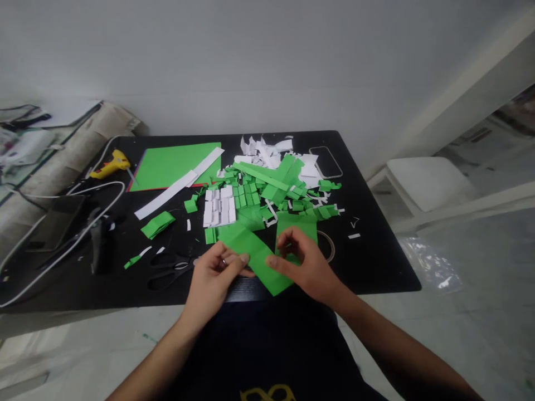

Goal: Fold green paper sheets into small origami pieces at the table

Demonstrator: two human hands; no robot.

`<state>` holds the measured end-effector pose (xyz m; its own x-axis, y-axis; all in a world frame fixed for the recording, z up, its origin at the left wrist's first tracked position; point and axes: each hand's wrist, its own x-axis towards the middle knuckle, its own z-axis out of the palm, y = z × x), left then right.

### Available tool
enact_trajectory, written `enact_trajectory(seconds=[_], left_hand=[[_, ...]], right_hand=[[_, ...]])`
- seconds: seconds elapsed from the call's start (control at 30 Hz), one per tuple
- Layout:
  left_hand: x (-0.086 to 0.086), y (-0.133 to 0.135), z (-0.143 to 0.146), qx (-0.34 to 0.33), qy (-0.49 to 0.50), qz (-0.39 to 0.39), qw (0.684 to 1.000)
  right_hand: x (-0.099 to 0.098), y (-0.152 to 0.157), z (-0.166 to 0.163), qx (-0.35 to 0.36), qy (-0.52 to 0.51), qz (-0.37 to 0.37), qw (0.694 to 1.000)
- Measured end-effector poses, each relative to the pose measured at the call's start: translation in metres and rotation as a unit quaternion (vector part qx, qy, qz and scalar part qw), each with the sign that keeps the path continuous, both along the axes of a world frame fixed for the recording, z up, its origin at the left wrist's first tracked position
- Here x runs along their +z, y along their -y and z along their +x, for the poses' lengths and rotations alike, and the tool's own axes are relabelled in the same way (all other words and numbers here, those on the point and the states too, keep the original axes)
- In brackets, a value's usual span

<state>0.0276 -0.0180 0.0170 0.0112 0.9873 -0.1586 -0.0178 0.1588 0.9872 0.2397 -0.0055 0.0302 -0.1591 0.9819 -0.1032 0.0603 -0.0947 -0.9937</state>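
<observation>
Near the front edge of the black table, a sheet of green paper [259, 266] is held at a slant, one corner pointing toward me. My left hand [215, 275] pinches its left side, thumb on top and fingers underneath. At its right edge is my right hand [307, 267], with the thumb against the paper and the other fingers curled; the fingertips' hold is partly hidden. Behind my right hand lies another green paper piece [307, 223]. Black-handled scissors [173, 270] rest left of my left hand, their tips hidden by it.
Beyond my hands is a heap of cut green strips [267, 177] and folded white paper [220, 206]. A tape roll [328, 245] sits to the right, a phone [326, 161] at the back. Leftward are green sheets [175, 161], a yellow glue gun [112, 165] and a white cable [106, 211].
</observation>
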Motion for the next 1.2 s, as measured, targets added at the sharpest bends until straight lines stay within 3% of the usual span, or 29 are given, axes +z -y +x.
enact_trajectory(seconds=[0.1, 0.23, 0.47, 0.77, 1.0, 1.07, 1.13, 1.2], left_hand=[[-0.004, -0.002, 0.003, 0.062, 0.096, -0.067, 0.991], [-0.005, -0.003, 0.001, 0.029, 0.118, -0.082, 0.989], [0.004, -0.011, -0.03, -0.085, 0.0, 0.039, 0.996], [0.006, -0.008, -0.046, -0.154, 0.005, 0.119, 0.981], [0.017, -0.009, -0.048, -0.225, -0.144, 0.227, 0.937], [0.019, -0.009, -0.047, -0.247, -0.177, 0.261, 0.916], [0.021, -0.008, -0.045, -0.272, -0.199, 0.291, 0.896], [0.022, -0.007, -0.042, -0.293, -0.211, 0.305, 0.881]], right_hand=[[-0.006, 0.005, -0.003, 0.029, 0.029, -0.016, 0.999], [-0.008, 0.003, -0.003, 0.063, -0.032, -0.11, 0.991], [0.001, -0.005, 0.01, 0.079, -0.026, -0.088, 0.993], [0.001, 0.004, 0.026, 0.085, -0.095, -0.029, 0.991], [0.019, -0.001, 0.049, 0.191, -0.023, -0.002, 0.981], [0.025, -0.005, 0.044, 0.188, -0.013, 0.005, 0.982], [0.031, -0.008, 0.034, 0.175, 0.062, 0.027, 0.982], [0.035, -0.012, 0.021, 0.212, 0.129, 0.04, 0.968]])
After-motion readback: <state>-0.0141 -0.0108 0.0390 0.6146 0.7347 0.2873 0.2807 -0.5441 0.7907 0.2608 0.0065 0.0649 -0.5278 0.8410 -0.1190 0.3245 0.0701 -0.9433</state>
